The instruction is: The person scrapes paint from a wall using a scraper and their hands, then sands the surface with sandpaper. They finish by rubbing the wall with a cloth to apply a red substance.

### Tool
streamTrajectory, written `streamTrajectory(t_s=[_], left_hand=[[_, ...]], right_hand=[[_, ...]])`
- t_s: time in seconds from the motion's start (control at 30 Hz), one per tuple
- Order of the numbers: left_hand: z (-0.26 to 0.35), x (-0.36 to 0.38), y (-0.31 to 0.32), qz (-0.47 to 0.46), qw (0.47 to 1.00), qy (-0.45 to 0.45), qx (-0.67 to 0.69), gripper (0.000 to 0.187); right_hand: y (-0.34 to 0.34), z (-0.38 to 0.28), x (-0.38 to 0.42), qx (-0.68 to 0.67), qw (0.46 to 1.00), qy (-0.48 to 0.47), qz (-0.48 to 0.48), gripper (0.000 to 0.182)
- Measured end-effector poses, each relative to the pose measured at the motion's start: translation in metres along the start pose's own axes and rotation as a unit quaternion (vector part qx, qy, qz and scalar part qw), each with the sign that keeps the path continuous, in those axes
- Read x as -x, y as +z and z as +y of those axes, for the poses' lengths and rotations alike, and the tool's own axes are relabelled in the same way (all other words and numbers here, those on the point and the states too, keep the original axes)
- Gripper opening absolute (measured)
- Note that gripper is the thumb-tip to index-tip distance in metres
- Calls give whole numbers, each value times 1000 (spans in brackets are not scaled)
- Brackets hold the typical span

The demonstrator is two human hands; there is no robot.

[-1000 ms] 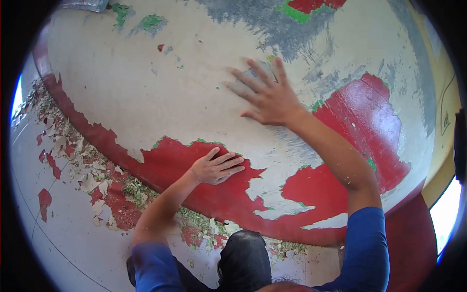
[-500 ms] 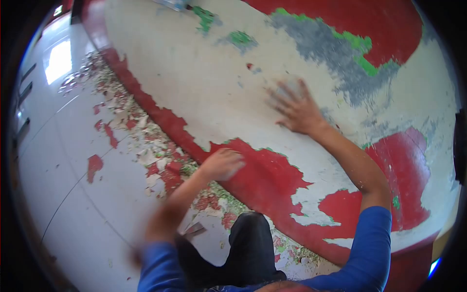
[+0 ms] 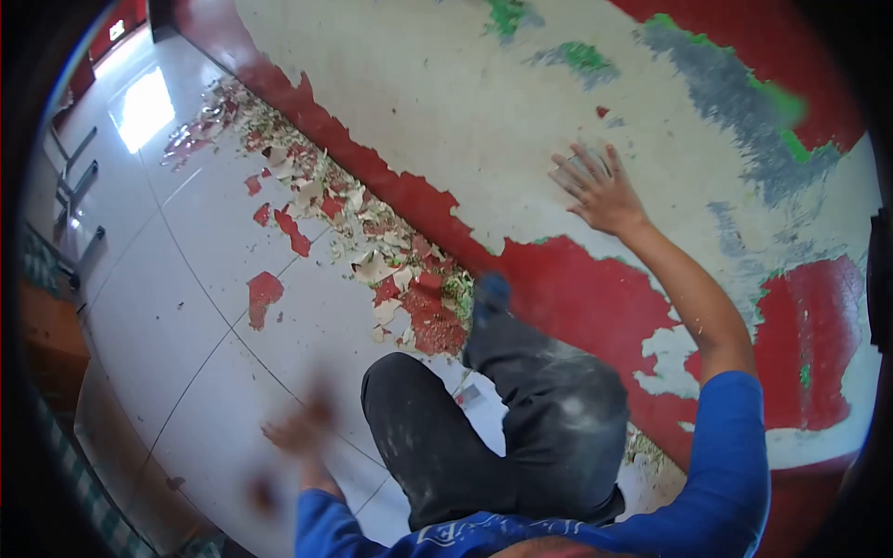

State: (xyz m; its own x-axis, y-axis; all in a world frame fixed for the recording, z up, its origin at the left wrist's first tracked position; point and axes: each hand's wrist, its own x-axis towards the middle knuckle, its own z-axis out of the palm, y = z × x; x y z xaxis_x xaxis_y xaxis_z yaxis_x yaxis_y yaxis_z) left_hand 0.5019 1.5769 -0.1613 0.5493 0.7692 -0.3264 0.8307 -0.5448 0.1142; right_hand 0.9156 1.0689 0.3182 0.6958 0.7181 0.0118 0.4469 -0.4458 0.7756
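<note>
My right hand (image 3: 600,191) presses flat against the pale, stripped part of the wall (image 3: 493,130), its fingers spread. Below it, a jagged area of red paint (image 3: 567,279) still covers the wall. My left hand (image 3: 299,432) is low over the white tiled floor (image 3: 214,391), left of my knees. It is partly blurred; its fingers look stretched out, and I see nothing in them. Along the foot of the wall lies a heap of paint flakes (image 3: 372,242), red, cream and green. A small flat grey piece (image 3: 468,394) rests on the floor between my legs.
Grey and green patches (image 3: 744,102) show higher on the wall. A loose red flake (image 3: 265,296) lies out on the tiles. Dark metal legs (image 3: 79,186) stand at the far left, near a checked cloth (image 3: 74,465) and a brown surface (image 3: 46,353).
My left hand has moved away from the wall, down and left over the floor. My right hand stays on the wall. The view has shifted left, and more of my legs shows.
</note>
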Motion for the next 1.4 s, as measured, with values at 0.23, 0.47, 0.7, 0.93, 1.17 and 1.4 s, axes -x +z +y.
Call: streamTrajectory(t_s=[0.23, 0.47, 0.7, 0.93, 1.17, 1.4], left_hand=[[-19, 3, 67, 257, 960, 6, 110, 60], [-15, 6, 50, 242, 958, 38, 146, 69], [-14, 4, 48, 209, 970, 39, 117, 73], [-14, 3, 49, 181, 978, 32, 98, 82], [-22, -7, 47, 253, 965, 38, 54, 72], [-33, -16, 50, 304, 950, 46, 48, 67]], right_hand=[[-56, 57, -137, 84, 979, 20, 182, 68], [41, -82, -243, 51, 970, -212, -107, 65], [7, -88, -465, 154, 982, -105, 40, 51], [104, -166, -341, 118, 851, -454, -237, 71], [126, -218, -523, 136, 949, -264, -104, 55], [159, -267, -487, 43, 930, -334, -147, 71]])
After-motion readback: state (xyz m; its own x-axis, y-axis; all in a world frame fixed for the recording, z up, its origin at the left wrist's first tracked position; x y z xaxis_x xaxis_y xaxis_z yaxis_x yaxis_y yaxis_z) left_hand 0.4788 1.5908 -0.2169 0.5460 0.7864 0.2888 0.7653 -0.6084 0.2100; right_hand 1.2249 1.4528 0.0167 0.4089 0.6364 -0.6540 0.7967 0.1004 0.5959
